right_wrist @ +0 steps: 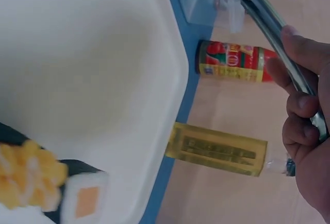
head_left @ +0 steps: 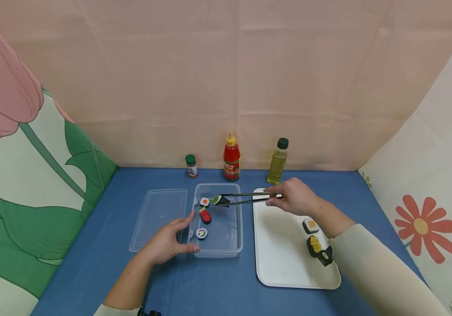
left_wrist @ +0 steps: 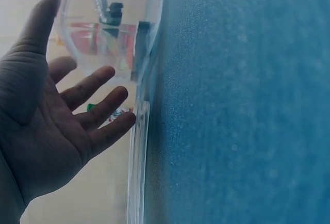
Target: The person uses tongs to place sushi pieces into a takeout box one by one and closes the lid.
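Observation:
My right hand [head_left: 294, 196] grips black-handled metal tongs [head_left: 249, 201]. Their tips pinch a dark, cone-shaped sushi hand roll [head_left: 222, 201] with green at one end, over the clear plastic container [head_left: 221, 253]. Inside the container, along its left side, sit a roll with an orange centre [head_left: 204, 202], a red-topped sushi [head_left: 206, 216] and a round white-and-black roll [head_left: 201, 233]. At the container's left wall is my left hand [head_left: 166, 241], thumb and fingers spread, fingertips right at the rim. The left wrist view shows its palm with relaxed fingers [left_wrist: 105, 108].
A clear lid [head_left: 162, 215] lies left of the container. On the white tray [head_left: 281, 259] at right are an orange-centred roll [head_left: 310, 225], a yellow-topped sushi [head_left: 314, 243] and a dark cone roll [head_left: 325, 255]. Behind stand a green-capped jar [head_left: 192, 166], red sauce bottle [head_left: 232, 162] and oil bottle [head_left: 277, 164].

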{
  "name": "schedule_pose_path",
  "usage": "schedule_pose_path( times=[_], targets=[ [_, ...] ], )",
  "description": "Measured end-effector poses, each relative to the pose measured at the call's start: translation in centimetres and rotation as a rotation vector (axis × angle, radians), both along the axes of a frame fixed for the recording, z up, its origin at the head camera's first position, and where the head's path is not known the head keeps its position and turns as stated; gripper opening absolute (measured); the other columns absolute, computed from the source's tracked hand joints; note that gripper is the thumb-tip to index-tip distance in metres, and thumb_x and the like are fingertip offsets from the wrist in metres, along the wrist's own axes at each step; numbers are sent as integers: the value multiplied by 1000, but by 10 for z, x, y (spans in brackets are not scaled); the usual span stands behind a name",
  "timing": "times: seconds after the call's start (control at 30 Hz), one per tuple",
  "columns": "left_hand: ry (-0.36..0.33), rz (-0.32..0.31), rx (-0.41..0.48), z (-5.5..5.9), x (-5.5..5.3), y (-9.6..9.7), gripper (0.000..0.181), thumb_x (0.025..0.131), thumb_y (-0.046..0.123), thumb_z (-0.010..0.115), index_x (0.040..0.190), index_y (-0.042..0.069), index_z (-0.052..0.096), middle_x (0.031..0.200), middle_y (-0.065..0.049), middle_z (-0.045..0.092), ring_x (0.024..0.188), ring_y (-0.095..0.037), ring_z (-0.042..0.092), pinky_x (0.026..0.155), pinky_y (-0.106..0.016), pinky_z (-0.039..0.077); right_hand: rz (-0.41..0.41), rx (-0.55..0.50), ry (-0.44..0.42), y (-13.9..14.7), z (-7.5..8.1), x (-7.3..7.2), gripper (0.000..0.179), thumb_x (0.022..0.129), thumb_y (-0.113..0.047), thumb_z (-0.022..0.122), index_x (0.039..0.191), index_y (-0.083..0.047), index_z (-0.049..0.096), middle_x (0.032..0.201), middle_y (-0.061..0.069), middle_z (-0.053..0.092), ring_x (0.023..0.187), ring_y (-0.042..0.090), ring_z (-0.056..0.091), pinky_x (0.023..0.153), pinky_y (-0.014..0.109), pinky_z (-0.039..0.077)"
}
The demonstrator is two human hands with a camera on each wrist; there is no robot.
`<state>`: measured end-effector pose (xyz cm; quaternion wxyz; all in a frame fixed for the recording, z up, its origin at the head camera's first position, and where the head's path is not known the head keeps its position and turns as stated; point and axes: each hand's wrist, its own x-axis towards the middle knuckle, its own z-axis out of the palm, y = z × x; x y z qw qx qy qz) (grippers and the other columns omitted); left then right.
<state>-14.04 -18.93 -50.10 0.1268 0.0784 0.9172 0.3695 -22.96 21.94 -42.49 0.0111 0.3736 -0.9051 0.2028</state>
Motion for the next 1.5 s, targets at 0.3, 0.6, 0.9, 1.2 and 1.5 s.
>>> schedule_pose_path(
  times=[0.3,0.6,0.9,1.2,1.5],
  targets=[
    [-1,6,3,-1,0,1,105,75,46,93,162,28,37,158,-20,43,143,-47,42,108,-65,41,-8,127,4,-17,23,-12,30,93,-31,81,116,-11,81,86,-7,77,68,5,63,66,31,56],
    [-25,13,-10,-1,-1,3,107,74,47,93,162,30,37,158,-20,42,143,-47,41,110,-66,39,-30,240,-36,-37,39,-20,25,93,-28,81,112,-12,82,85,-6,77,71,8,67,71,34,58],
    [-19,8,-4,-1,0,3,106,74,46,93,163,29,37,158,-20,43,143,-48,41,110,-66,38,-39,389,-11,-58,49,-24,19,93,-29,80,106,-16,82,71,-10,68,66,9,61,67,32,53],
    [-32,11,3,-1,-1,4,106,74,47,93,163,29,37,159,-22,41,144,-49,40,110,-67,38,-65,388,-31,-56,53,-14,29,93,-29,80,118,-14,80,77,-8,72,67,9,62,68,31,55],
    [-9,-2,2,-2,-2,0,106,75,47,93,163,28,37,158,-22,42,143,-49,41,110,-66,38,-82,351,-2,-48,58,-2,36,94,-31,79,125,-12,77,86,-5,77,72,9,68,71,34,58]
  ],
)
